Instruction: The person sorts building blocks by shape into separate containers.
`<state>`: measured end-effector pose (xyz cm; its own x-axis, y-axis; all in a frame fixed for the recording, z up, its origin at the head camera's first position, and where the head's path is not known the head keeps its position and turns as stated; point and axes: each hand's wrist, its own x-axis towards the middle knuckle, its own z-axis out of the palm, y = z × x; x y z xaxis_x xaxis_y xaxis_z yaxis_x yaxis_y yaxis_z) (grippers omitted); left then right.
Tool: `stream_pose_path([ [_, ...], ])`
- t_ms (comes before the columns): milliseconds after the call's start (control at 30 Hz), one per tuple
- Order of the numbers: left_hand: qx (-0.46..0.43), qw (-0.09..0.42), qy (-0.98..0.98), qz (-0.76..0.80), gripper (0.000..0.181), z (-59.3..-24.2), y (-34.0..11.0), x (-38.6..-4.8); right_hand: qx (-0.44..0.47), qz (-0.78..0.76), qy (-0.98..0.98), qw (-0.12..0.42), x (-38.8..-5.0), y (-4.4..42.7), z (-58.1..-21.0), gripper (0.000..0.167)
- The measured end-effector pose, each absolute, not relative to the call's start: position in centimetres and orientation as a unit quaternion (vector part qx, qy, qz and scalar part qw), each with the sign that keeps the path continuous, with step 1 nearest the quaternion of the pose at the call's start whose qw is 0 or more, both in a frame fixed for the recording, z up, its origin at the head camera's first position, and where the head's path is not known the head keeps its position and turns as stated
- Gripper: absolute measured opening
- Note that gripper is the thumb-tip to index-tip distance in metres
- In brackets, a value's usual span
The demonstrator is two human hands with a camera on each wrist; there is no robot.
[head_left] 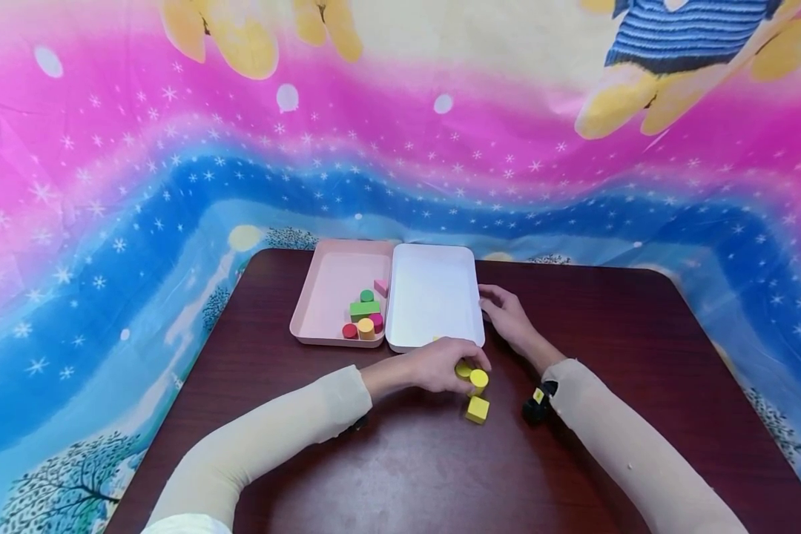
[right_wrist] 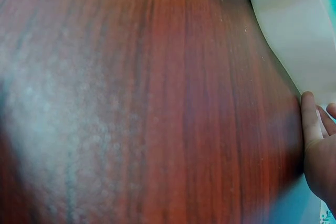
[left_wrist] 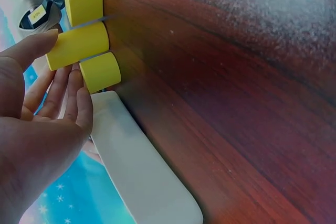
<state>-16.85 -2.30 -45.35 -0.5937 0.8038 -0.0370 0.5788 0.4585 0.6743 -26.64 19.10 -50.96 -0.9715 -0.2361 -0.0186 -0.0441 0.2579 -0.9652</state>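
Observation:
My left hand [head_left: 443, 365] reaches over several yellow blocks in front of the white tray [head_left: 434, 285]. In the left wrist view, its thumb lies against a tall yellow cylinder [left_wrist: 79, 44], with the fingers curled round the far side. A shorter yellow cylinder [left_wrist: 101, 73] stands on one side of it, and a yellow cube [left_wrist: 84, 1] on the other. My right hand [head_left: 512, 320] rests at the right side of the white tray, fingertips touching its wall with relaxed fingers. A sliver of yellow [head_left: 436, 339] shows inside the tray's near edge, mostly hidden.
Left of the white tray, and touching it, lies a pink tray [head_left: 327, 289]. It holds a green block [head_left: 364, 310], a red cylinder [head_left: 350, 331], an orange cylinder [head_left: 366, 329] and several other pieces. A patterned cloth [head_left: 400, 185] hangs behind the dark wooden table [head_left: 607, 319].

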Motion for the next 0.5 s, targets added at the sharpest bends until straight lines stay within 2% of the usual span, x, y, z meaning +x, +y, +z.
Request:
stream_pose_path([
  [500, 0.413, 0.175, 0.839, 0.309, 0.031, -45.68, -2.26, -16.72, -0.09, -0.603, 0.788, 0.081, -26.62, 19.12, -51.03, 0.043],
])
